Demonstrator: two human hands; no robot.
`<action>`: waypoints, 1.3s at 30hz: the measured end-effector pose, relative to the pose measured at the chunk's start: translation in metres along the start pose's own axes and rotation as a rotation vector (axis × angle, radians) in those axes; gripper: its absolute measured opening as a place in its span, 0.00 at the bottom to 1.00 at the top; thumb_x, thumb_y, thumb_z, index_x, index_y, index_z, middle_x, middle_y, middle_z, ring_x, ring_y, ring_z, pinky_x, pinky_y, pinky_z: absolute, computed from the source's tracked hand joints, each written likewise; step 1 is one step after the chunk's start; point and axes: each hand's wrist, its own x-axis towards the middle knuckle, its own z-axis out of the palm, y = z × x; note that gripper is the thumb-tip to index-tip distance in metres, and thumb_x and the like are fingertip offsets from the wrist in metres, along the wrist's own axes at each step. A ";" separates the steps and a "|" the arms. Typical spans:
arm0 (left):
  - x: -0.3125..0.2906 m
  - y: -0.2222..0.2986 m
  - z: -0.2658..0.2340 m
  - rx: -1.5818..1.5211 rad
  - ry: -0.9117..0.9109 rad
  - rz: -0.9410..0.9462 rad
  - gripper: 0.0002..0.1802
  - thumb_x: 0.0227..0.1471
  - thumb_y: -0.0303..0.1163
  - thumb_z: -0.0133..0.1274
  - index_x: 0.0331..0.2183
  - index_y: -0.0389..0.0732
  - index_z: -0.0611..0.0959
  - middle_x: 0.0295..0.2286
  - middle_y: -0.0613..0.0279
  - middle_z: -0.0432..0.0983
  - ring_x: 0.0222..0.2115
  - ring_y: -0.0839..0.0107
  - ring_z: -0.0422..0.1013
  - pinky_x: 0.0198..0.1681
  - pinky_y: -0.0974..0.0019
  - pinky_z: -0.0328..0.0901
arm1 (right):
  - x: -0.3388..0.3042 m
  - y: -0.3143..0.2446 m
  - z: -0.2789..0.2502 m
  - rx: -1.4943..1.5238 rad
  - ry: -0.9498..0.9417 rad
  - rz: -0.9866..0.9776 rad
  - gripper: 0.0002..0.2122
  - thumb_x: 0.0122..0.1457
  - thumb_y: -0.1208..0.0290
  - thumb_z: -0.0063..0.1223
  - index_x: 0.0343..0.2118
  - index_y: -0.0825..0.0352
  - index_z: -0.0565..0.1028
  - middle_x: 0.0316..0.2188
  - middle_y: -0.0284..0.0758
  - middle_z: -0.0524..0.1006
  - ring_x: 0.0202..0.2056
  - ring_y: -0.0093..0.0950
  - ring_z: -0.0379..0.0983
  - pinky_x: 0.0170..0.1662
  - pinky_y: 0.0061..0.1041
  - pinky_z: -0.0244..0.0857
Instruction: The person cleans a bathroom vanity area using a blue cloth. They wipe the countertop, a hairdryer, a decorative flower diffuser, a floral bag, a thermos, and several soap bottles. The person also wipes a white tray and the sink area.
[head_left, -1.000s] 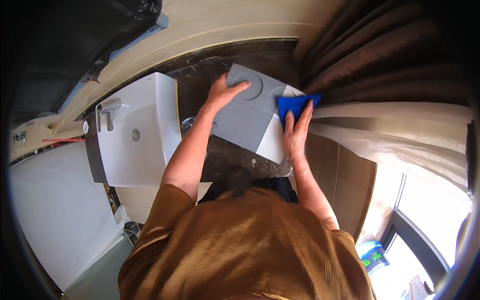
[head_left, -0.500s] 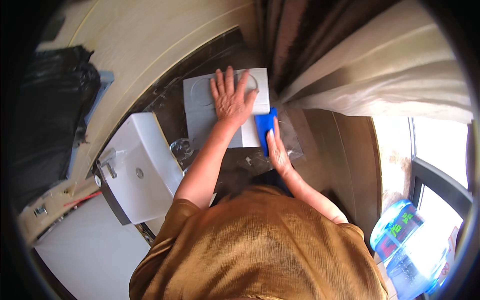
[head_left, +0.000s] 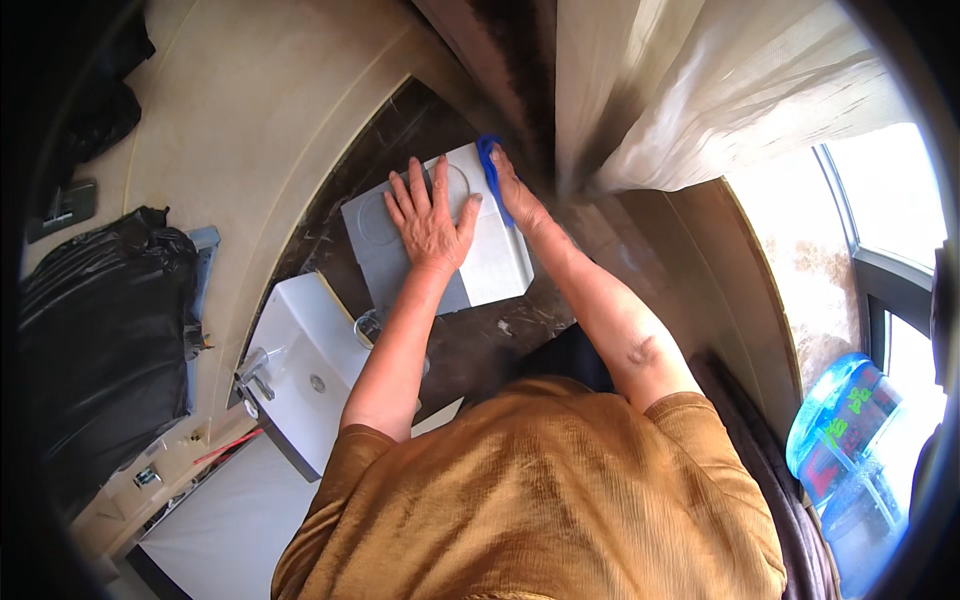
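Note:
A white and grey box-shaped object (head_left: 497, 258) with round outlines on its top sits on a dark marbled counter (head_left: 490, 335) in front of me. My left hand (head_left: 430, 225) lies flat on its top, fingers spread. Along the box's right side, my right hand (head_left: 519, 192) presses a blue cloth (head_left: 490, 178) near the far corner. The right fingers are held together over the cloth and partly hide it. Close to my left forearm stands a clear glass vessel (head_left: 366, 327), partly covered by the arm.
A white sink (head_left: 330, 345) with a metal faucet (head_left: 258, 378) is left of the counter. Black plastic (head_left: 110, 340) hangs on the left wall. Pale curtains (head_left: 680, 100) drop close beyond the right hand. A large blue water bottle (head_left: 848, 440) stands at lower right.
My right hand has slid the blue cloth away from me along the box's right side to its far corner. The left hand stays flat on top. The view has turned somewhat.

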 end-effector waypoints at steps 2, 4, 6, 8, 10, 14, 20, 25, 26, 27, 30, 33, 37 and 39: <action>0.004 0.000 -0.004 -0.011 -0.036 -0.015 0.43 0.53 0.65 0.43 0.63 0.52 0.59 0.62 0.46 0.49 0.63 0.37 0.42 0.63 0.38 0.36 | -0.002 0.005 0.000 0.041 0.005 -0.022 0.40 0.64 0.36 0.24 0.67 0.68 0.44 0.69 0.45 0.41 0.70 0.36 0.30 0.69 0.30 0.27; 0.010 -0.009 -0.003 -0.095 0.001 -0.002 0.46 0.51 0.67 0.45 0.63 0.49 0.60 0.61 0.43 0.50 0.62 0.39 0.45 0.64 0.40 0.38 | -0.014 0.012 -0.002 0.051 0.022 0.009 0.40 0.64 0.37 0.24 0.67 0.69 0.45 0.69 0.45 0.41 0.70 0.35 0.31 0.69 0.28 0.27; 0.011 -0.041 0.000 -0.083 0.049 -0.285 0.49 0.48 0.69 0.48 0.63 0.49 0.60 0.61 0.39 0.49 0.62 0.40 0.44 0.64 0.41 0.38 | -0.039 0.020 -0.002 0.027 0.019 0.076 0.40 0.64 0.38 0.25 0.67 0.70 0.45 0.69 0.45 0.42 0.70 0.34 0.32 0.69 0.27 0.27; 0.006 -0.054 -0.002 -0.059 0.064 -0.521 0.53 0.45 0.71 0.50 0.63 0.47 0.60 0.60 0.35 0.50 0.62 0.41 0.46 0.64 0.42 0.40 | -0.055 0.028 -0.005 0.005 0.017 0.136 0.41 0.64 0.38 0.25 0.67 0.71 0.45 0.69 0.45 0.42 0.70 0.35 0.33 0.69 0.26 0.28; 0.012 -0.063 -0.008 -0.020 0.063 -0.666 0.56 0.42 0.72 0.52 0.62 0.44 0.60 0.59 0.32 0.51 0.62 0.43 0.49 0.64 0.45 0.44 | -0.052 0.032 -0.004 0.008 0.042 0.160 0.41 0.64 0.38 0.25 0.66 0.72 0.45 0.69 0.45 0.42 0.70 0.35 0.34 0.69 0.26 0.28; 0.022 -0.070 -0.018 -0.263 0.021 -0.963 0.58 0.38 0.73 0.55 0.60 0.42 0.64 0.54 0.37 0.61 0.55 0.44 0.60 0.58 0.47 0.56 | -0.023 0.007 0.001 0.036 0.052 0.127 0.40 0.64 0.38 0.25 0.66 0.71 0.46 0.69 0.44 0.43 0.70 0.35 0.36 0.69 0.26 0.30; 0.025 -0.104 -0.009 -0.677 0.036 -1.017 0.48 0.36 0.68 0.62 0.52 0.44 0.75 0.51 0.41 0.65 0.52 0.47 0.64 0.55 0.50 0.61 | 0.013 -0.016 0.014 0.118 0.095 0.045 0.38 0.66 0.42 0.35 0.67 0.70 0.48 0.67 0.38 0.53 0.67 0.27 0.45 0.67 0.22 0.36; 0.019 -0.078 -0.035 -0.951 0.367 -0.995 0.38 0.39 0.58 0.67 0.46 0.43 0.78 0.48 0.46 0.66 0.53 0.53 0.62 0.56 0.54 0.58 | -0.018 -0.052 0.013 0.202 0.036 -0.091 0.33 0.68 0.47 0.35 0.67 0.65 0.50 0.63 0.38 0.57 0.64 0.26 0.49 0.65 0.22 0.39; 0.017 -0.075 -0.043 -0.977 0.424 -0.937 0.32 0.43 0.52 0.66 0.44 0.42 0.78 0.47 0.50 0.67 0.53 0.59 0.61 0.57 0.57 0.55 | -0.025 -0.055 0.013 0.160 0.051 -0.145 0.32 0.68 0.48 0.35 0.67 0.65 0.50 0.64 0.38 0.57 0.64 0.27 0.49 0.66 0.23 0.39; 0.014 -0.071 -0.052 -1.042 0.448 -0.918 0.31 0.44 0.51 0.66 0.44 0.41 0.78 0.47 0.51 0.67 0.52 0.60 0.61 0.57 0.58 0.55 | -0.035 -0.063 0.014 0.118 0.067 -0.200 0.32 0.68 0.48 0.34 0.67 0.66 0.49 0.64 0.38 0.56 0.64 0.27 0.48 0.66 0.24 0.38; 0.001 -0.058 -0.081 -1.173 0.538 -0.836 0.27 0.50 0.46 0.63 0.45 0.38 0.77 0.46 0.60 0.69 0.53 0.68 0.58 0.60 0.60 0.48 | -0.071 -0.071 0.013 -0.185 0.091 -0.343 0.33 0.67 0.46 0.32 0.66 0.67 0.48 0.67 0.46 0.46 0.68 0.40 0.40 0.67 0.33 0.36; -0.030 -0.051 -0.086 -1.237 0.670 -0.818 0.29 0.49 0.41 0.65 0.49 0.37 0.74 0.46 0.58 0.69 0.50 0.68 0.60 0.56 0.62 0.54 | -0.104 -0.065 0.011 -0.269 0.052 -0.444 0.33 0.65 0.47 0.34 0.66 0.65 0.49 0.67 0.49 0.43 0.68 0.44 0.39 0.67 0.39 0.35; -0.067 -0.045 -0.095 -1.298 0.658 -0.866 0.28 0.49 0.33 0.64 0.50 0.36 0.73 0.44 0.58 0.71 0.46 0.71 0.65 0.52 0.68 0.59 | -0.144 -0.060 0.005 -0.433 -0.047 -0.504 0.33 0.63 0.46 0.37 0.65 0.63 0.51 0.67 0.53 0.41 0.67 0.51 0.39 0.66 0.45 0.39; -0.083 -0.039 -0.098 -1.323 0.671 -0.877 0.24 0.49 0.30 0.60 0.48 0.36 0.75 0.41 0.61 0.74 0.43 0.73 0.68 0.52 0.69 0.59 | -0.160 -0.060 0.000 -0.519 -0.119 -0.578 0.34 0.62 0.45 0.40 0.65 0.62 0.52 0.67 0.53 0.41 0.67 0.54 0.39 0.66 0.48 0.40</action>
